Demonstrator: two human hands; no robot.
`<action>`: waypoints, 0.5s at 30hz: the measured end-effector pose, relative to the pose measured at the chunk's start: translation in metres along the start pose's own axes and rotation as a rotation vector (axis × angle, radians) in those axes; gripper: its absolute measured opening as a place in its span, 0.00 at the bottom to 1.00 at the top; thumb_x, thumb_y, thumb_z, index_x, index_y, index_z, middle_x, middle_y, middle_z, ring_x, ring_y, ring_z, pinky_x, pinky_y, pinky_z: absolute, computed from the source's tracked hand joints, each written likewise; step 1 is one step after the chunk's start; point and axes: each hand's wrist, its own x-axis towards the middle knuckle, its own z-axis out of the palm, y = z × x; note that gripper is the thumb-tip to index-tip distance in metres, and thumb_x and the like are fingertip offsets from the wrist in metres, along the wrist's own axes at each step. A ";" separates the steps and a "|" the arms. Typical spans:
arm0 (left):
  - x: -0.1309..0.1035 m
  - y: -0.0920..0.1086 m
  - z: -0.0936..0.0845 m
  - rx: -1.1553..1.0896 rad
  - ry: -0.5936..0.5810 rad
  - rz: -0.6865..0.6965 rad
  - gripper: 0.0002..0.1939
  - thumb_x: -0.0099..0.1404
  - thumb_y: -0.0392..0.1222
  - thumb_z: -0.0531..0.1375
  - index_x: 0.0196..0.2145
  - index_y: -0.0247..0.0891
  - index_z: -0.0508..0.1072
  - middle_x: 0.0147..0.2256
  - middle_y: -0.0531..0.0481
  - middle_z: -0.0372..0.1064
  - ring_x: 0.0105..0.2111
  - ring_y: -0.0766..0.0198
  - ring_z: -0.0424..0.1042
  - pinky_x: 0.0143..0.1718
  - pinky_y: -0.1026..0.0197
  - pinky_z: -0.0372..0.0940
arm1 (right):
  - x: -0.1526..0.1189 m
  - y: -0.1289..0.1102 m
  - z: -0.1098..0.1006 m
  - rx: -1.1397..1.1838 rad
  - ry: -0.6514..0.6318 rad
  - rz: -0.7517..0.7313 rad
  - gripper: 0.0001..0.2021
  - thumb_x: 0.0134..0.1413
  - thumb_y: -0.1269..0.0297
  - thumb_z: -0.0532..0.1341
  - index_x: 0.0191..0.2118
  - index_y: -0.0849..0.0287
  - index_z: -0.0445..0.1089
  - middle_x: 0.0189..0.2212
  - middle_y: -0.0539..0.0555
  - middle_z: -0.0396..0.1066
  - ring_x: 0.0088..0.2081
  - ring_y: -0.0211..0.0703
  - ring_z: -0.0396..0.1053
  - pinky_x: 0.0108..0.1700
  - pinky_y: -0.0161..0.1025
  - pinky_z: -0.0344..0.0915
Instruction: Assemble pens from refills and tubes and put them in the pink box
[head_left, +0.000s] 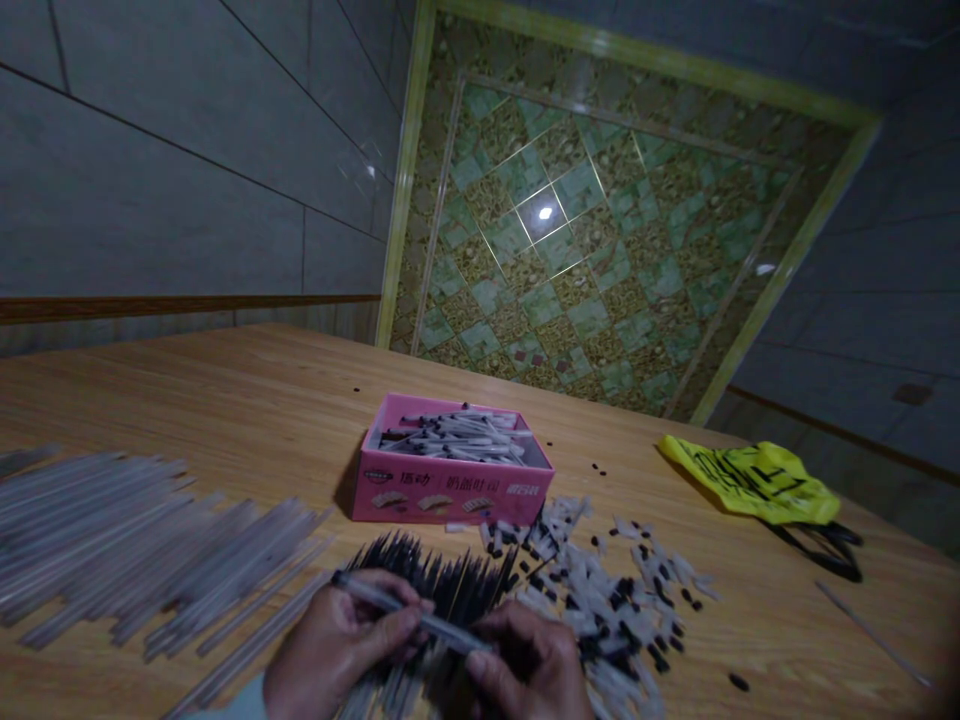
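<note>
My left hand (345,635) and my right hand (529,660) are both closed on one slim translucent pen (442,632), which slants across the front of the table with a dark end at the left. Beneath it lies a dense bundle of dark-tipped pen refills (457,583), partly hidden by my hands. Right of my right hand spreads a heap of small clear caps and black plugs (611,600). A pink box (450,488) behind the refills holds many pens (465,437) piled loosely. To the left of my left hand lie rows of clear plastic tubes (217,570).
At the right of the wooden table (247,400) lies a yellow bag with black print (757,480), with a black strap (817,550) next to it. A thin rod (870,630) rests near the right edge. Tiled walls (187,170) stand beyond the table.
</note>
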 end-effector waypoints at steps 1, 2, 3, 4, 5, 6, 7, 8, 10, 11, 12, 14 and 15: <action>-0.001 0.001 0.000 0.028 -0.003 0.026 0.10 0.44 0.42 0.68 0.23 0.35 0.73 0.22 0.50 0.75 0.23 0.64 0.72 0.26 0.65 0.64 | 0.000 -0.002 0.001 0.056 -0.010 0.017 0.20 0.43 0.47 0.62 0.29 0.62 0.71 0.17 0.51 0.66 0.18 0.38 0.63 0.19 0.33 0.60; -0.001 0.002 0.001 0.052 0.003 0.043 0.10 0.45 0.42 0.68 0.23 0.35 0.73 0.22 0.50 0.75 0.23 0.64 0.72 0.26 0.65 0.65 | 0.000 -0.004 0.002 0.093 -0.012 0.022 0.20 0.42 0.46 0.63 0.28 0.62 0.70 0.16 0.50 0.66 0.17 0.37 0.63 0.18 0.32 0.59; -0.002 0.003 0.002 0.072 0.012 0.055 0.10 0.45 0.42 0.68 0.23 0.36 0.74 0.22 0.50 0.75 0.23 0.63 0.72 0.26 0.64 0.65 | 0.000 -0.005 0.002 0.114 -0.007 0.015 0.20 0.41 0.46 0.63 0.27 0.62 0.70 0.16 0.50 0.65 0.17 0.36 0.62 0.18 0.32 0.58; -0.003 0.004 0.003 0.087 0.021 0.060 0.09 0.44 0.42 0.68 0.22 0.36 0.73 0.22 0.49 0.76 0.24 0.62 0.73 0.27 0.63 0.65 | 0.000 -0.006 0.002 0.126 0.003 0.003 0.19 0.40 0.47 0.64 0.26 0.61 0.70 0.16 0.49 0.64 0.17 0.36 0.61 0.17 0.31 0.58; -0.003 0.005 0.003 0.100 0.027 0.062 0.09 0.44 0.42 0.68 0.22 0.37 0.73 0.23 0.49 0.77 0.24 0.60 0.73 0.28 0.63 0.66 | 0.001 -0.006 0.002 0.139 0.012 -0.008 0.19 0.39 0.47 0.65 0.25 0.61 0.70 0.16 0.49 0.64 0.16 0.35 0.61 0.17 0.31 0.57; -0.004 0.005 0.004 0.115 0.031 0.067 0.09 0.44 0.42 0.68 0.21 0.38 0.73 0.23 0.48 0.77 0.25 0.59 0.74 0.28 0.62 0.66 | 0.001 -0.006 0.002 0.157 0.016 -0.008 0.19 0.38 0.48 0.66 0.25 0.61 0.70 0.15 0.49 0.64 0.16 0.35 0.60 0.16 0.31 0.56; -0.004 0.006 0.004 0.131 0.035 0.076 0.08 0.44 0.42 0.68 0.21 0.38 0.73 0.23 0.48 0.77 0.27 0.58 0.74 0.29 0.61 0.67 | 0.000 -0.006 0.002 0.182 0.013 0.006 0.18 0.37 0.48 0.66 0.24 0.61 0.69 0.15 0.48 0.63 0.15 0.34 0.60 0.16 0.30 0.56; -0.004 0.006 0.004 0.148 0.036 0.089 0.08 0.44 0.42 0.68 0.21 0.39 0.73 0.24 0.48 0.78 0.28 0.57 0.75 0.30 0.61 0.67 | 0.001 -0.005 0.002 0.214 0.004 0.033 0.18 0.35 0.49 0.67 0.24 0.61 0.69 0.14 0.47 0.63 0.14 0.34 0.60 0.15 0.30 0.55; -0.003 0.006 0.004 0.171 0.041 0.120 0.06 0.45 0.41 0.67 0.21 0.40 0.74 0.24 0.49 0.77 0.29 0.55 0.75 0.31 0.60 0.68 | 0.001 -0.005 0.002 0.286 -0.027 0.111 0.18 0.34 0.51 0.69 0.24 0.62 0.67 0.13 0.47 0.63 0.13 0.34 0.61 0.15 0.29 0.55; -0.004 0.005 0.003 0.177 0.046 0.135 0.06 0.44 0.41 0.67 0.21 0.40 0.74 0.24 0.49 0.77 0.29 0.55 0.75 0.32 0.60 0.68 | 0.002 -0.005 0.002 0.323 -0.043 0.151 0.18 0.33 0.53 0.69 0.24 0.62 0.66 0.12 0.47 0.64 0.12 0.33 0.62 0.15 0.28 0.55; -0.004 0.005 0.003 0.179 0.049 0.144 0.06 0.44 0.40 0.67 0.20 0.41 0.74 0.23 0.49 0.77 0.30 0.55 0.75 0.32 0.60 0.68 | 0.002 -0.004 0.002 0.365 -0.057 0.188 0.18 0.33 0.54 0.70 0.23 0.62 0.65 0.12 0.48 0.66 0.12 0.33 0.62 0.15 0.28 0.54; -0.005 0.004 0.002 0.179 0.044 0.160 0.05 0.44 0.40 0.67 0.20 0.41 0.74 0.23 0.50 0.77 0.29 0.55 0.75 0.32 0.59 0.68 | 0.004 -0.003 0.003 0.453 -0.084 0.252 0.18 0.31 0.55 0.71 0.22 0.62 0.64 0.11 0.50 0.68 0.10 0.33 0.62 0.13 0.26 0.52; -0.005 0.004 0.002 0.180 0.037 0.170 0.05 0.44 0.39 0.67 0.19 0.41 0.74 0.23 0.50 0.77 0.29 0.55 0.75 0.33 0.59 0.68 | 0.006 -0.002 0.003 0.499 -0.098 0.286 0.19 0.29 0.56 0.71 0.21 0.63 0.64 0.11 0.51 0.68 0.10 0.32 0.61 0.12 0.25 0.50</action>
